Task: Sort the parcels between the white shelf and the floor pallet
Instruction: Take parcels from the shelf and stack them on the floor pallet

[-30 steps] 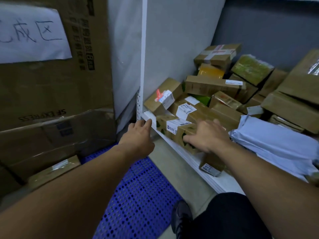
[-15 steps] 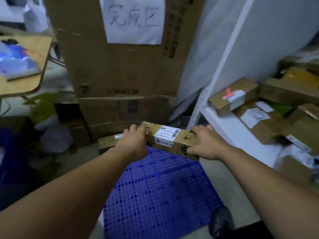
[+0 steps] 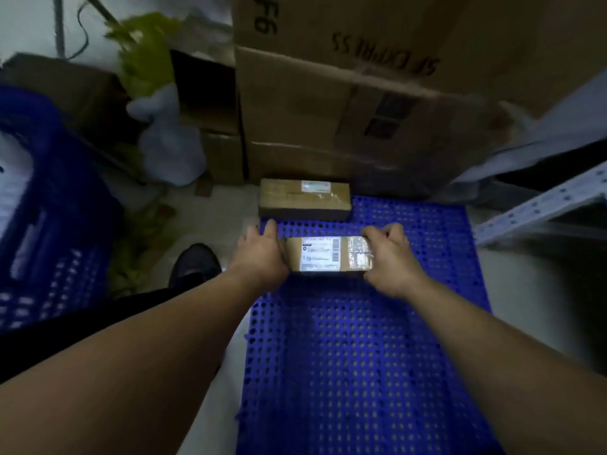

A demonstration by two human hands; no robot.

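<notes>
From the head view, we see a small brown cardboard parcel [image 3: 328,256] held between both hands, low over the far part of the blue perforated floor pallet [image 3: 361,356]. We cannot tell whether its underside touches the pallet. The parcel is oblong and lies flat with its long side running left to right. A white printed label with a barcode covers much of its top, and glossy clear tape shines across its right end.

The left hand [image 3: 262,254] lies against the parcel's left end, and its grip is loose, with the fingers reaching forward almost straight. The right hand [image 3: 392,257] has a closer grip, its fingers curled over the far edge at the right end.

Just beyond, a second taped brown parcel [image 3: 303,198] with a small white label sits at the pallet's far left corner, apart from the held one. Large stacked cartons [image 3: 345,110] rise behind it. A perforated post of the white shelf [image 3: 538,208] slants in at the right. A blue crate [image 3: 49,224] stands at the left, and a dark shoe [image 3: 195,266] rests on the floor beside the pallet.
</notes>
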